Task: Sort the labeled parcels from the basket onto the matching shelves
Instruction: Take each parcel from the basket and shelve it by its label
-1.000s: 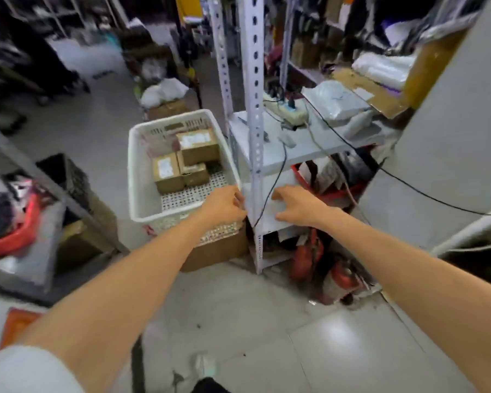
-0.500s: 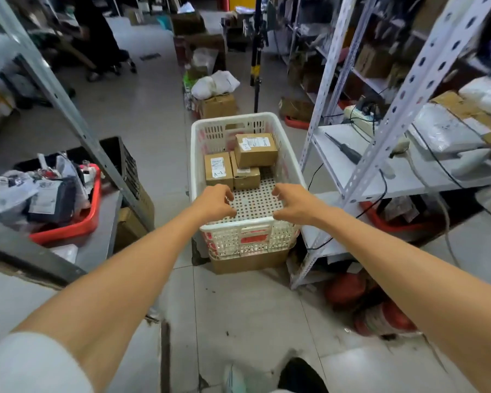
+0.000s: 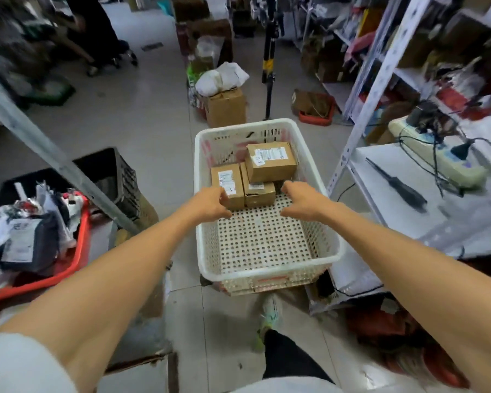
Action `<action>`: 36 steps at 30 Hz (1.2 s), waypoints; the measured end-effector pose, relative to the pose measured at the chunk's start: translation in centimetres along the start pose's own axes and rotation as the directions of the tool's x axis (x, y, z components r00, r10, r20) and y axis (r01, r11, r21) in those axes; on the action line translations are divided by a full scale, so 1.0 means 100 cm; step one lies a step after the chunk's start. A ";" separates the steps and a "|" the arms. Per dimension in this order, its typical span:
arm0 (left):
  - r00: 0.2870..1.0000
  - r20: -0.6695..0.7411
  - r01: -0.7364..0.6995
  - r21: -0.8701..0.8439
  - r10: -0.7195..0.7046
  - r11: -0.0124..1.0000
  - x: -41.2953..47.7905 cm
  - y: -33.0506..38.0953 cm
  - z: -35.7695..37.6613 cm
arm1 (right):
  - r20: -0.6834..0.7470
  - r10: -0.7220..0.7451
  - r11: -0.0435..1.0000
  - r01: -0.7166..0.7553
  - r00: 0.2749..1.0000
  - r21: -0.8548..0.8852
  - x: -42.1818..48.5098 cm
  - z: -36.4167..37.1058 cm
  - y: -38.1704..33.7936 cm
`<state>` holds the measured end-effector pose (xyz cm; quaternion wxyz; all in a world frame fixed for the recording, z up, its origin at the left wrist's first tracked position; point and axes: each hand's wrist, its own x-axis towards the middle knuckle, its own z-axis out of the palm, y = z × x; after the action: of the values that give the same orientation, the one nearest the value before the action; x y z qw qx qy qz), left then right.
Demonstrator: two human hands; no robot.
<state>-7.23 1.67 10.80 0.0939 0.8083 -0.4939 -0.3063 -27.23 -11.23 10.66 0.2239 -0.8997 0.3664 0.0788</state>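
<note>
A white perforated basket point(image 3: 332, 252) stands on the floor in front of me. Three brown labeled parcels lie in its far half: a top parcel point(image 3: 270, 161) rests on a middle parcel point(image 3: 259, 190), and a left parcel point(image 3: 228, 182) lies beside them. My left hand point(image 3: 210, 204) hovers over the basket at the left parcel's near end, fingers loosely curled and holding nothing. Near the middle parcel's right side, my right hand point(image 3: 301, 198) reaches in, also loosely curled and empty. Whether either hand touches a parcel is unclear.
A white metal shelf point(image 3: 403, 199) with a power strip point(image 3: 434, 154) and a dark tool point(image 3: 394, 184) stands to the right. A red tray point(image 3: 68, 270) of bagged goods sits on a left rack behind a slanted post point(image 3: 48, 154). A cardboard box point(image 3: 224, 107) and stand lie beyond.
My view swung from the right shelf to the basket. Both hands moved from the shelf edge over the basket's near rim and further in, up to the parcels.
</note>
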 end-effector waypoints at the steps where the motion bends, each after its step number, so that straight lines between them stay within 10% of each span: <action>1: 1.000 0.001 0.019 0.014 -0.019 1.000 0.015 -0.004 -0.010 | 0.003 -0.005 1.000 0.005 1.000 0.004 0.018 -0.002 0.002; 21: 0.922 0.366 0.234 -0.256 -0.130 0.938 0.290 -0.050 0.031 | 0.271 0.332 0.926 -0.367 0.904 0.090 0.241 0.066 0.087; 28: 0.918 0.387 0.268 -0.437 -0.090 0.859 0.358 -0.040 0.075 | -0.024 0.360 0.865 -0.324 0.933 0.383 0.373 0.057 0.117; 36: 0.905 0.343 0.423 -0.663 -0.250 0.618 0.402 -0.052 0.104 | 0.029 0.193 0.970 -0.186 0.981 -0.154 0.474 0.065 0.148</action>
<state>3.59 -28.64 -16.01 0.2911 0.7443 -0.1780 -0.5741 -3.28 -47.13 -14.73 0.1548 -0.8729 0.4388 0.1468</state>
